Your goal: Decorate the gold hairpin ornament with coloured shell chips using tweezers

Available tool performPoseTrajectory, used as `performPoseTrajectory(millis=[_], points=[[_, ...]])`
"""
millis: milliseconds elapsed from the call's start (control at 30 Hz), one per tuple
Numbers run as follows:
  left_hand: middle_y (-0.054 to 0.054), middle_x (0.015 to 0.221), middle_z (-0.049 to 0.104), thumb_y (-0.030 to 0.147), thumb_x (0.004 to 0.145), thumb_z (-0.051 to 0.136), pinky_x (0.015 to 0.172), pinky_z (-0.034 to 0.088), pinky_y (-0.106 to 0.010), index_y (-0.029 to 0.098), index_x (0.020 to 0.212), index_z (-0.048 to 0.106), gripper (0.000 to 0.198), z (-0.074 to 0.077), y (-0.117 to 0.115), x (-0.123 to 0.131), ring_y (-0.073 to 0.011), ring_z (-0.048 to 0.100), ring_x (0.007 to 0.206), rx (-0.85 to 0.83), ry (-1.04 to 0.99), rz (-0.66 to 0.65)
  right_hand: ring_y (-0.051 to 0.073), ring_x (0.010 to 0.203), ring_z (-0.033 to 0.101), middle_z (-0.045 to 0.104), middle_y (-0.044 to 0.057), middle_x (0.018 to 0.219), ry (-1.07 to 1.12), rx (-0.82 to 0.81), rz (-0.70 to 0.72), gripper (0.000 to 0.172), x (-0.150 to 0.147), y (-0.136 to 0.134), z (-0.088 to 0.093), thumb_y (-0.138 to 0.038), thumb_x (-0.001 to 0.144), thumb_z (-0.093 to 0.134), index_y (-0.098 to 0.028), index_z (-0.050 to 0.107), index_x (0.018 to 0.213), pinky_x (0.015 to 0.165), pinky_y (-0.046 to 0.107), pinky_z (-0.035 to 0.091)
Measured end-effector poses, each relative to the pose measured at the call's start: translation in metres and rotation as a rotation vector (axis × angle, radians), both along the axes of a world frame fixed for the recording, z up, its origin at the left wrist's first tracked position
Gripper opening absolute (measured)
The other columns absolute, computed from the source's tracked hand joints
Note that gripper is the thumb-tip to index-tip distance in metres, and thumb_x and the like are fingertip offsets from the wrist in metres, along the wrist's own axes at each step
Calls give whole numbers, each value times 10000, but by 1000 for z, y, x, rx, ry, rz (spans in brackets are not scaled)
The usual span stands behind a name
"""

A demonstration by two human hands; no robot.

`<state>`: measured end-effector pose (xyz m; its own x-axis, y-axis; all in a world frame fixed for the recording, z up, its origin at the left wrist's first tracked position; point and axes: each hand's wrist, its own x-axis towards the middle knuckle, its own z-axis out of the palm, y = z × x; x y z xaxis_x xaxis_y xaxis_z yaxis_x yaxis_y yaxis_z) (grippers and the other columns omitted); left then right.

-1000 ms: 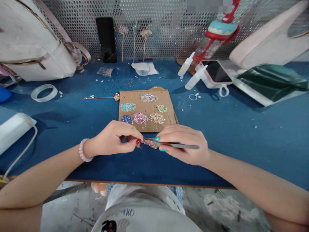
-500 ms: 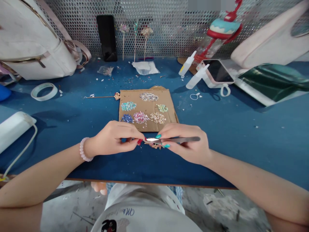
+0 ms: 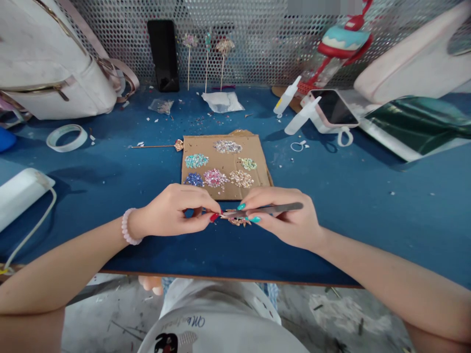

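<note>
Left hand: I see its fingers pinched on a small gold ornament, mostly hidden.
Right hand: fingers clamped on tweezers, tips at the ornament, just above the table.
Writing: shirt lettering too blurred to read.

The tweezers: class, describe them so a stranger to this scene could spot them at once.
Start at the cardboard sheet with glitter heaps on the blue table. Just below its near edge, the right hand pinches the tweezers, tips pointing at the left hand. They are the only plain grey metal strip there; the ornament beneath sparkles gold.
</note>
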<state>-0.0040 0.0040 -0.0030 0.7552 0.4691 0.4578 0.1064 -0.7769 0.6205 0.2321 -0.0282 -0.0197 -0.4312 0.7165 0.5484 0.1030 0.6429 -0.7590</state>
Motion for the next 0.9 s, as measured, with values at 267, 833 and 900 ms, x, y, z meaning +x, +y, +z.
performPoseTrajectory(millis=[267, 833, 900], points=[[-9, 691, 680, 120, 853, 561, 543, 461, -154, 170, 849, 652, 104, -1, 0, 0, -71, 591, 563, 1, -9, -5, 85, 651, 655, 699, 25, 749, 7, -49, 8, 24, -1, -1, 1, -190, 847, 646, -179, 666, 853, 588, 167, 518], [-14, 712, 694, 91, 843, 568, 558, 477, -158, 167, 862, 655, 117, -1, 1, 0, -78, 615, 582, -9, -7, -17, 80, 661, 657, 700, 22, 762, 24, -74, 16, 28, 0, -1, 0, -193, 840, 656, -190, 672, 862, 596, 160, 523], [-13, 708, 693, 93, 845, 570, 563, 482, -158, 166, 862, 655, 114, -1, 1, -1, -80, 622, 587, -15, -4, -23, 80, 662, 658, 700, 23, 773, 28, -77, 18, 33, 1, -1, -1, -198, 842, 656, -190, 671, 870, 594, 159, 525]])
